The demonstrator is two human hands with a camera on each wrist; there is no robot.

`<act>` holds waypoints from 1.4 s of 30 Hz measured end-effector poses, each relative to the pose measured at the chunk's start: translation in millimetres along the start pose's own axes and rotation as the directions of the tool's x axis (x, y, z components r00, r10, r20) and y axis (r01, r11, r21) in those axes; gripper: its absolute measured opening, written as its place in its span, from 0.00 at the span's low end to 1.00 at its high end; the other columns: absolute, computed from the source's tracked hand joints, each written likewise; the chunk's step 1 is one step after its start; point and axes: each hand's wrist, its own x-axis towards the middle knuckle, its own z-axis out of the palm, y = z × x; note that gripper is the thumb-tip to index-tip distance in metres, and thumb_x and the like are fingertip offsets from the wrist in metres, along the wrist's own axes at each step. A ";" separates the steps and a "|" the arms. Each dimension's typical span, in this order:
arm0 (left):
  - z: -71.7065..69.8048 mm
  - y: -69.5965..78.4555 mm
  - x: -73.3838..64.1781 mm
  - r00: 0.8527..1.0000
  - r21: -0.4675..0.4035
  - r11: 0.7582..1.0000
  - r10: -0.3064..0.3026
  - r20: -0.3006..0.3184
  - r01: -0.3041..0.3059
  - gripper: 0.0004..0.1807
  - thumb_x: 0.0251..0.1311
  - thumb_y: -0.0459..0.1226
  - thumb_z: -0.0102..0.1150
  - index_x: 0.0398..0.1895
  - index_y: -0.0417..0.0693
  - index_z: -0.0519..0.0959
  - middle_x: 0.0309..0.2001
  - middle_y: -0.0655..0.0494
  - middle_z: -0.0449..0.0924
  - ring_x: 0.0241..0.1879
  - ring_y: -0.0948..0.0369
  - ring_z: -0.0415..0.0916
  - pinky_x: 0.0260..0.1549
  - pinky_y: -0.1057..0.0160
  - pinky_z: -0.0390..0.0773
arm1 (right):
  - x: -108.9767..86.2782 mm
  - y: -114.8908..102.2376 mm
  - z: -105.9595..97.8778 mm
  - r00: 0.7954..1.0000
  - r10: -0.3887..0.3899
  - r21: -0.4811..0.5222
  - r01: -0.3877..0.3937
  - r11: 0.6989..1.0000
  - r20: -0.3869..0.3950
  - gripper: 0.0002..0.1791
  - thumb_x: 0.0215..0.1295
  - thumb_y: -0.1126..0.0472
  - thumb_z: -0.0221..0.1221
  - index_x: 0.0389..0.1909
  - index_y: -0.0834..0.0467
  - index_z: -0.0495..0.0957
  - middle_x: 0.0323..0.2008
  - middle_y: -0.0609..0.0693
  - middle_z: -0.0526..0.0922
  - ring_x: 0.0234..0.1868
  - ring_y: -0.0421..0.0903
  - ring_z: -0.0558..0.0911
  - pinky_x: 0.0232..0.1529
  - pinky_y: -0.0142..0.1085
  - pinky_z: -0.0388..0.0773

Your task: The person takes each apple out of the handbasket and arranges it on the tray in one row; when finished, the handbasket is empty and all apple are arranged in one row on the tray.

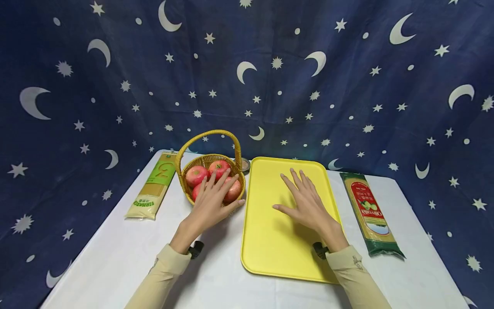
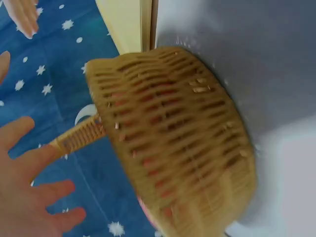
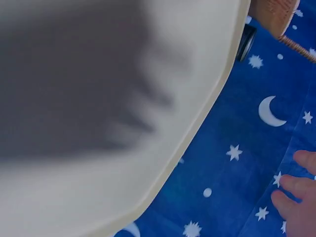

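Observation:
My left hand (image 1: 211,201), fingers spread, hovers over the near side of a wicker basket (image 2: 177,133) holding several red apples (image 1: 197,176). Its fingertips overlap the apples in the head view, and nothing is gripped. In the left wrist view the spread fingers (image 2: 54,192) appear beside the basket's side, close to the arched handle (image 1: 208,133). Over the yellow tray (image 1: 266,244) hangs my right hand (image 1: 307,204), also spread and holding nothing. The right wrist view has its fingers (image 3: 294,185) at the edge, with a hand-shaped shadow on the tray.
A pasta packet (image 1: 152,186) with a green label lies left of the basket. Right of the tray is a green and red packet (image 1: 370,212). A small round container (image 1: 245,165) sits between basket and tray. Behind the white-covered table (image 1: 119,266) hangs a star-patterned curtain (image 1: 270,103).

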 end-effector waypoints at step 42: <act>1.6 -131.6 -40.5 0.867 -0.877 0.291 -0.442 0.231 0.382 0.47 0.68 0.38 0.66 0.84 0.57 0.51 0.82 0.50 0.52 0.80 0.52 0.53 0.77 0.53 0.57 | 132.7 -83.7 69.9 0.936 -0.194 0.385 0.070 0.920 0.293 0.41 0.57 0.55 0.74 0.70 0.62 0.71 0.65 0.59 0.76 0.66 0.55 0.74 0.71 0.51 0.71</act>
